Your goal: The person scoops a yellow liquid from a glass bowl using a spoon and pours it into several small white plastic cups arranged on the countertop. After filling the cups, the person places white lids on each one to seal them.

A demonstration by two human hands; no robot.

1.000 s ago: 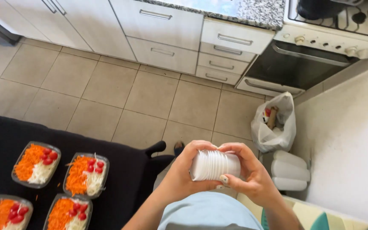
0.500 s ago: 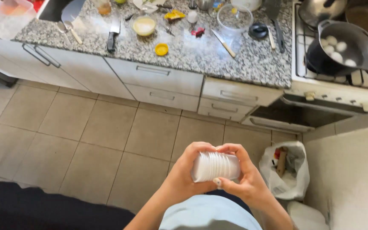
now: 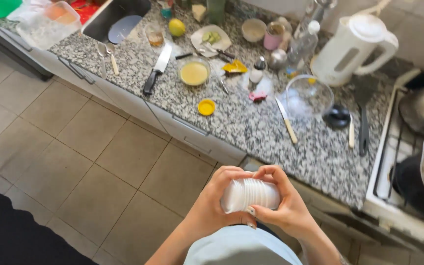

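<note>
A wide stretch of tiled floor (image 3: 89,162) is lying open on the left of the hands, bounded by the front edge of the speckled stone counter (image 3: 251,127), which is running diagonally from upper left to lower right. At the right, a stove (image 3: 408,162) is being cut off by the frame edge, and its pots are only partly being seen. A dark mat (image 3: 11,235) is being clipped at the lower left corner. On the counter, a white kettle (image 3: 352,49), a glass bowl (image 3: 309,95), a black-handled knife (image 3: 157,68), a small bowl of yellow sauce (image 3: 194,73) and a yellow lid (image 3: 206,107) are being left well apart from the hands. A stack of white plastic cups (image 3: 250,194) is being held sideways before the body, below the counter edge, wrapped by the left hand (image 3: 217,196) and pinched by the right hand (image 3: 285,206); its ends are being hidden by fingers.
</note>
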